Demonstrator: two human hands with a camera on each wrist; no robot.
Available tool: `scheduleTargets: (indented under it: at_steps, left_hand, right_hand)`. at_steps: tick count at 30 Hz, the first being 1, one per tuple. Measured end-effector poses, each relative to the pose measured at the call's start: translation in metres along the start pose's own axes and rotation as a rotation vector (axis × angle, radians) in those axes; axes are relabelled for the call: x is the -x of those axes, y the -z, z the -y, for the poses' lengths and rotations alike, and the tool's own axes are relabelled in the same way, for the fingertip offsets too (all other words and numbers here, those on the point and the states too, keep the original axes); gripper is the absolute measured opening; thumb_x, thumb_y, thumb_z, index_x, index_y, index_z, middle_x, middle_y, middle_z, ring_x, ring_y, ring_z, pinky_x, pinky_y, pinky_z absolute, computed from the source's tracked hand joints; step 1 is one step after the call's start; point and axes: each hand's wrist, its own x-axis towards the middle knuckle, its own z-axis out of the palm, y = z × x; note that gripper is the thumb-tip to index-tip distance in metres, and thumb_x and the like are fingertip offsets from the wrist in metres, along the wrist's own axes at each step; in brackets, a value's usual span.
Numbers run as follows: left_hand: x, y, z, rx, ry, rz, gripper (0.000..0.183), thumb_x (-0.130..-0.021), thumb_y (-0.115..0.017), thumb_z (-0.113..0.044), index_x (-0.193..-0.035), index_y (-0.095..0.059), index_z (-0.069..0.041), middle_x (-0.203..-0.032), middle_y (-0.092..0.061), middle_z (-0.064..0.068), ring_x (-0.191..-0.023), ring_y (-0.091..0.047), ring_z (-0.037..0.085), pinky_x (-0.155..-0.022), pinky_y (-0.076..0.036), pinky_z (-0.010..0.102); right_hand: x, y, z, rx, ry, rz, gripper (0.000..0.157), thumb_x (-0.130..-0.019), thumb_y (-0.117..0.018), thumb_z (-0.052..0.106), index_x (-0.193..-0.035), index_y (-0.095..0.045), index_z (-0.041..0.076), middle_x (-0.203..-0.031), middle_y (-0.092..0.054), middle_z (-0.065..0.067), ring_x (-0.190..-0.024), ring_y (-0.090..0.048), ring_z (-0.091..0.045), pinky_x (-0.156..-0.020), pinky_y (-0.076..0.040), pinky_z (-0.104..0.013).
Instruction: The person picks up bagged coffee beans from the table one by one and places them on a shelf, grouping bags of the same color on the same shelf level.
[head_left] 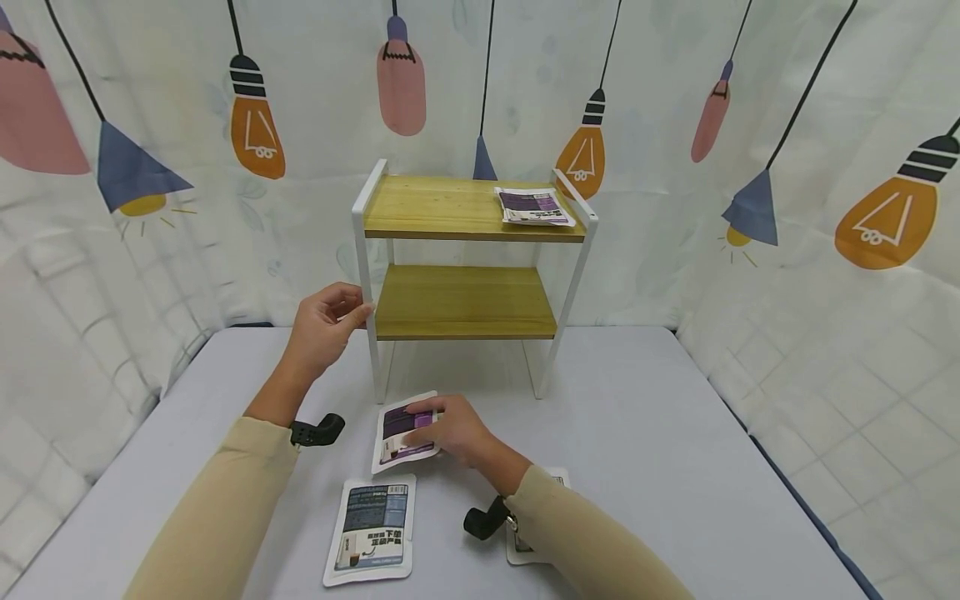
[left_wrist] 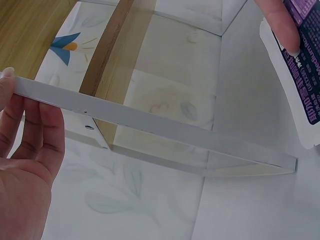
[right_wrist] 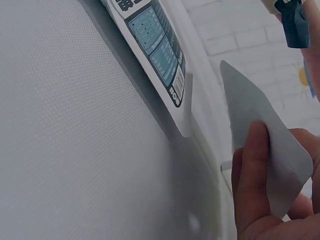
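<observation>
A two-tier shelf with wooden boards (head_left: pixel 465 302) and a white frame (left_wrist: pixel 165 125) stands at the table's back. My left hand (head_left: pixel 322 325) pinches its left front upright between thumb and fingers, at about the lower board's height. In front of the shelf, my right hand (head_left: pixel 457 429) holds a white-edged packet with a purple label (head_left: pixel 393 429) by its right side, tilted above the table. Seen in the right wrist view, thumb and fingers grip this packet's plain pale side (right_wrist: pixel 250 100). Another purple-labelled flat packet (head_left: pixel 534 206) lies at the right end of the top board.
A packet with a dark blue label (head_left: pixel 371 533) lies on the white table (head_left: pixel 675 467) near the front. One more packet (head_left: pixel 520 550) is mostly hidden beneath my right forearm. Patterned cloth walls (head_left: pixel 825 350) enclose the table at the back and sides.
</observation>
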Motion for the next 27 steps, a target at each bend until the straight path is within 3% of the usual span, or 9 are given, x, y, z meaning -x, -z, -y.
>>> scheduleTargets:
  at_steps: [15,27]
  left_hand:
    - [0.0,0.0,0.0,-0.01,0.005,0.0,0.031,-0.1,-0.067,-0.024,-0.123,-0.066,-0.002,-0.102,-0.066,-0.006,-0.096,-0.068,0.006,-0.082,-0.058,0.014]
    - [0.0,0.0,0.0,-0.023,0.012,-0.003,0.028,-0.101,-0.067,-0.023,-0.121,-0.067,-0.004,-0.104,-0.066,0.001,-0.096,-0.068,0.008,-0.082,-0.057,0.014]
  right_hand:
    - [0.006,0.007,0.003,-0.033,-0.012,0.014,0.045,-0.074,-0.093,0.014,-0.114,-0.079,0.03,-0.136,-0.06,-0.008,-0.105,-0.062,-0.022,-0.085,-0.061,-0.031]
    - [0.008,0.013,0.004,-0.062,-0.004,0.02,0.044,-0.076,-0.092,0.015,-0.115,-0.079,0.032,-0.143,-0.056,-0.009,-0.107,-0.061,-0.024,-0.083,-0.061,-0.03]
